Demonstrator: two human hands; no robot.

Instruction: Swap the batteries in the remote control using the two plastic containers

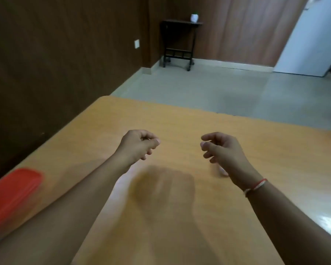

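Both the left hand [137, 145] and right hand [223, 148] hover above the counter [180, 121], fingers loosely curled, holding nothing; a red container [13, 194] sits far left.

— What is the table [208, 131] made of? 
— Light wood-look laminate, smooth, with a soft sheen; glare shows at its lower right edge. 
— And the red lid [11, 192] at lower left? 
— Plastic, smooth, blurred. 
— The room behind? 
— Dark wood-grain wall panelling [55, 54], matt; a grey floor [199, 87], smooth and faintly glossy; a side table [180, 43] with a black metal-looking frame. On the right wrist, a red-and-white thread band [256, 186].
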